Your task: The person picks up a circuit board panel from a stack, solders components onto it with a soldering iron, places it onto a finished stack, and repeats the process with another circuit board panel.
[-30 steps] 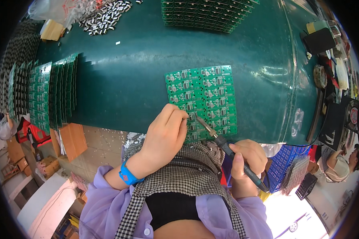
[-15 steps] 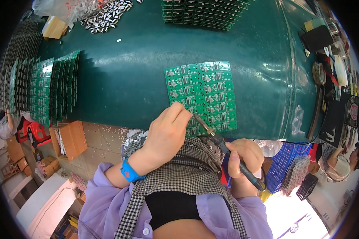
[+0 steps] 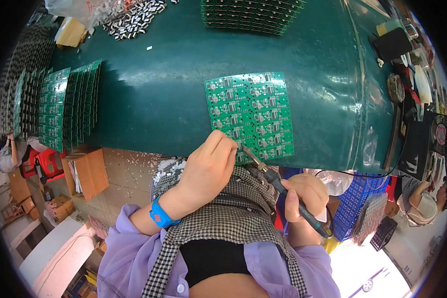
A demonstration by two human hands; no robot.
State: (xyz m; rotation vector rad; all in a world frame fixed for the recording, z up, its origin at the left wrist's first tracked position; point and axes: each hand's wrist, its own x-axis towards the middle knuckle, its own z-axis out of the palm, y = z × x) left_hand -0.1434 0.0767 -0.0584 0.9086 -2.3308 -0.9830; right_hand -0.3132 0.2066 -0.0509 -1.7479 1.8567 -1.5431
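A green printed circuit board panel (image 3: 251, 107), a grid of small repeated circuits, lies flat at the table's near edge. My right hand (image 3: 305, 198) is wrapped round the handle of a soldering iron (image 3: 270, 176), whose tip reaches the panel's lower left part. Close by the tip, my left hand (image 3: 208, 166) rests over the panel's lower left edge, its thumb and fingertips pinched together. Whatever those fingertips hold, if anything, is hidden or too small to name. A blue band (image 3: 163, 213) circles my left wrist.
Upright rows of green panels (image 3: 69, 107) stand at the left, more panels (image 3: 251, 15) at the far side. Small black-and-white parts (image 3: 134, 20) lie heaped at the far left by a plastic bag (image 3: 79, 12). A blue crate (image 3: 355, 203) stands below the table at right.
The panel appears slightly higher in the picture, shifted a little away from me. The iron's tip and my left fingertips sit slightly lower on the panel. Both hands keep their hold.
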